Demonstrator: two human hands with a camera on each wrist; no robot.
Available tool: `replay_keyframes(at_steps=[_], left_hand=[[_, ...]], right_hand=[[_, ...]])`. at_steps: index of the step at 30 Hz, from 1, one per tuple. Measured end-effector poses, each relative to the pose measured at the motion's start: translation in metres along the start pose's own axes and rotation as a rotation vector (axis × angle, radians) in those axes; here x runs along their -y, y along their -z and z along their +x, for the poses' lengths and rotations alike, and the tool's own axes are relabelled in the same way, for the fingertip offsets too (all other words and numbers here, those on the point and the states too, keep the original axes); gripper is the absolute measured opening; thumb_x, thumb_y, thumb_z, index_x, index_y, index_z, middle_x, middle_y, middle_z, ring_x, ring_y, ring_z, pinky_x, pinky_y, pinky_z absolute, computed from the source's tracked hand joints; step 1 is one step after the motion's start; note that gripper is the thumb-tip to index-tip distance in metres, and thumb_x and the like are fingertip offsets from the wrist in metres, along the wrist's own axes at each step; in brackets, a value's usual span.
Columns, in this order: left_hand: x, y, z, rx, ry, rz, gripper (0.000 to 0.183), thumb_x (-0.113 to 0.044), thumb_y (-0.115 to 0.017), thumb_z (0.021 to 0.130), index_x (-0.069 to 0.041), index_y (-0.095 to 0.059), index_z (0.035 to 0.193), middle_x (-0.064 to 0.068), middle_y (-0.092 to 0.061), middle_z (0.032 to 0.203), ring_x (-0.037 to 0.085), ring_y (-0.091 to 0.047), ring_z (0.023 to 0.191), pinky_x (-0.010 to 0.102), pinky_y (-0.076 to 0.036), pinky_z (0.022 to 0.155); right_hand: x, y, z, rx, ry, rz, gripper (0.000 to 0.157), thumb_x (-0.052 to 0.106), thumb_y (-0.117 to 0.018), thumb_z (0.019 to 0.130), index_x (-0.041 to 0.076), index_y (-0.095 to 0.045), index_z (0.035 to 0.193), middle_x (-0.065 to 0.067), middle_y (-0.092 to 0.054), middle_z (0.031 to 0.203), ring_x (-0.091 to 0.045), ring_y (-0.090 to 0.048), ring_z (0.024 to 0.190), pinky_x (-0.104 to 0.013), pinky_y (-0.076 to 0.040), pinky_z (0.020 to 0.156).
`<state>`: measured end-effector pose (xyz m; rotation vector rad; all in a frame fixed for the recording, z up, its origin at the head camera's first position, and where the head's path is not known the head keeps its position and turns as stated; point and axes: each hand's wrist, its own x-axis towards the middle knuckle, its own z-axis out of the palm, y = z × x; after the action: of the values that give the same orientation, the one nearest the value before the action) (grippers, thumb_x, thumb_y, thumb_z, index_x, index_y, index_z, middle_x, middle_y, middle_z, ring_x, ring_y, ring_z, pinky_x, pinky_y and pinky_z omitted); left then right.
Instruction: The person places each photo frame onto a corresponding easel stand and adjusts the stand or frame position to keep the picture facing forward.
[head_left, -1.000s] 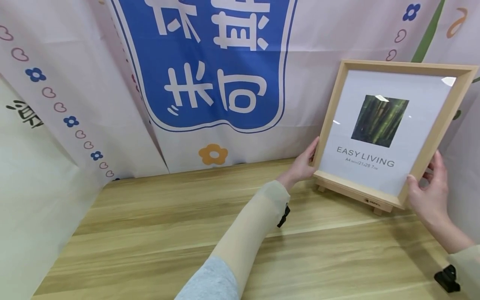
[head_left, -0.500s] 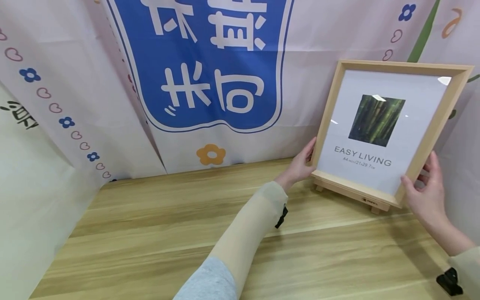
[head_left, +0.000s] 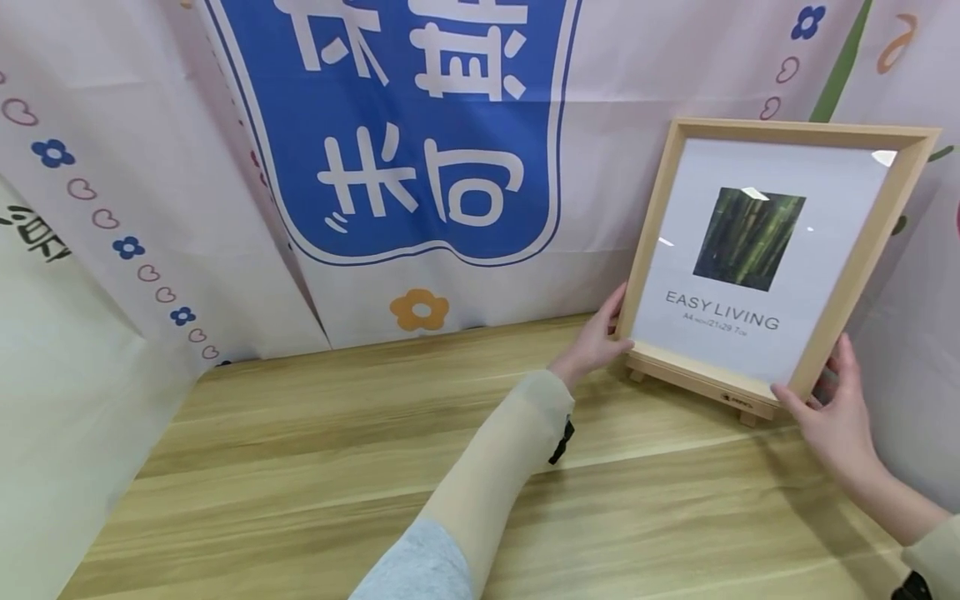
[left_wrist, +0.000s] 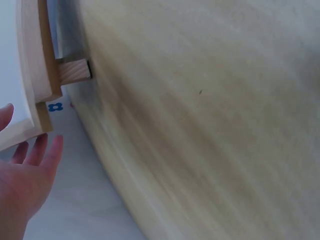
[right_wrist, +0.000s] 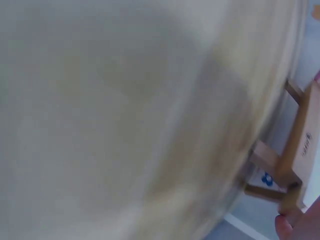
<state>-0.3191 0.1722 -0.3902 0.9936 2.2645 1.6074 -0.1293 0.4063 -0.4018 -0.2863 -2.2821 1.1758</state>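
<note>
A light wooden picture frame (head_left: 873, 250) with a white mat, a dark green print and the words EASY LIVING stands tilted back on a small wooden easel (head_left: 697, 385) at the far right of the table. My left hand (head_left: 600, 337) touches its lower left corner, thumb up along the edge. In the left wrist view the left hand (left_wrist: 30, 170) has straight fingers spread just behind the frame (left_wrist: 42, 60). My right hand (head_left: 828, 404) holds the lower right corner, with the thumb on the front and fingers behind. The right wrist view is blurred; the easel (right_wrist: 272, 175) shows at its right edge.
The wood-grain table (head_left: 337, 467) stretches left and toward me. A printed cloth backdrop (head_left: 420, 142) with a blue sign hangs close behind the frame and wraps round both sides.
My right hand has slid down the frame's right edge to the lower corner. The left hand and the frame have stayed nearly still.
</note>
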Motion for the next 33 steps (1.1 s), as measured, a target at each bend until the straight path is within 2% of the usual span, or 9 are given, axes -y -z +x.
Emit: replay_keyframes(at_steps=[5, 8, 10, 11, 14, 18, 21, 28, 33], left_hand=[[0.007, -0.008, -0.003, 0.008, 0.006, -0.016, 0.105, 0.011, -0.067, 0.072, -0.031, -0.004, 0.144, 0.004, -0.027, 0.142, 0.019, -0.037, 0.12, 0.025, -0.039, 0.092], [0.009, -0.011, -0.006, 0.016, 0.009, -0.006, 0.112, 0.013, -0.068, 0.069, -0.033, 0.001, 0.143, -0.001, -0.017, 0.147, 0.018, -0.028, 0.126, 0.026, -0.031, 0.099], [0.01, -0.013, -0.007, 0.017, 0.017, 0.006, 0.114, 0.014, -0.068, 0.069, -0.036, 0.004, 0.142, -0.003, -0.012, 0.148, 0.016, -0.024, 0.128, 0.025, -0.028, 0.101], [0.01, -0.014, -0.008, 0.015, 0.025, 0.019, 0.115, 0.014, -0.068, 0.069, -0.037, 0.005, 0.142, -0.004, -0.01, 0.148, 0.016, -0.024, 0.129, 0.024, -0.027, 0.101], [0.012, -0.018, -0.01, 0.01, 0.052, -0.003, 0.117, 0.016, -0.067, 0.069, -0.04, 0.006, 0.141, -0.005, -0.008, 0.148, 0.019, -0.029, 0.126, 0.023, -0.04, 0.09], [0.014, -0.023, -0.012, -0.009, 0.091, -0.064, 0.116, 0.02, -0.063, 0.07, -0.045, 0.004, 0.14, -0.002, -0.011, 0.148, 0.021, -0.043, 0.112, 0.027, -0.052, 0.066], [0.014, -0.025, -0.013, -0.024, 0.112, -0.075, 0.115, 0.019, -0.062, 0.071, -0.047, 0.003, 0.139, 0.002, -0.016, 0.146, 0.02, -0.048, 0.099, 0.031, -0.053, 0.059], [0.014, -0.026, -0.015, -0.024, 0.136, -0.092, 0.114, 0.018, -0.061, 0.072, -0.049, 0.003, 0.138, 0.016, -0.028, 0.137, 0.019, -0.055, 0.065, 0.036, -0.053, 0.053], [0.015, -0.026, -0.014, -0.014, 0.12, -0.094, 0.113, 0.019, -0.061, 0.072, -0.046, 0.003, 0.14, 0.021, -0.031, 0.132, 0.027, -0.058, 0.068, 0.037, -0.054, 0.052]], right_hand=[[0.001, -0.008, -0.014, 0.02, -0.016, -0.022, 0.102, 0.011, -0.068, 0.079, 0.033, 0.01, 0.141, -0.018, -0.016, 0.143, -0.045, -0.034, 0.113, -0.011, -0.034, 0.089], [0.0, -0.011, -0.016, 0.02, -0.012, -0.009, 0.107, 0.011, -0.07, 0.077, 0.034, 0.013, 0.14, -0.017, -0.01, 0.145, -0.044, -0.027, 0.12, -0.024, -0.03, 0.1], [-0.003, -0.014, -0.016, -0.001, -0.017, -0.011, 0.109, 0.01, -0.073, 0.075, 0.033, 0.012, 0.141, -0.015, -0.012, 0.145, -0.039, -0.024, 0.123, -0.024, -0.032, 0.099], [-0.005, -0.015, -0.016, -0.006, -0.015, -0.01, 0.11, 0.009, -0.073, 0.074, 0.033, 0.011, 0.141, -0.015, -0.013, 0.145, -0.039, -0.024, 0.123, -0.029, -0.033, 0.099], [-0.012, -0.017, -0.014, -0.021, -0.013, -0.02, 0.112, 0.009, -0.075, 0.072, 0.032, 0.009, 0.142, -0.015, -0.015, 0.143, -0.037, -0.023, 0.124, -0.037, -0.036, 0.097], [-0.022, -0.019, -0.014, -0.019, 0.013, -0.017, 0.112, 0.008, -0.076, 0.07, 0.032, 0.006, 0.142, -0.017, -0.021, 0.139, -0.032, -0.028, 0.12, -0.019, -0.043, 0.087], [-0.034, -0.02, -0.011, -0.016, 0.02, -0.014, 0.114, 0.007, -0.077, 0.069, 0.035, 0.005, 0.142, -0.019, -0.024, 0.134, -0.027, -0.036, 0.112, -0.008, -0.044, 0.074], [-0.059, -0.024, -0.004, -0.024, 0.035, -0.012, 0.115, 0.007, -0.079, 0.066, 0.037, 0.002, 0.142, -0.02, -0.029, 0.128, -0.02, -0.039, 0.106, -0.008, -0.045, 0.069], [-0.044, -0.023, -0.007, -0.042, 0.053, -0.023, 0.114, 0.004, -0.077, 0.067, 0.036, 0.001, 0.142, -0.019, -0.03, 0.124, -0.017, -0.036, 0.107, -0.005, -0.043, 0.069]])
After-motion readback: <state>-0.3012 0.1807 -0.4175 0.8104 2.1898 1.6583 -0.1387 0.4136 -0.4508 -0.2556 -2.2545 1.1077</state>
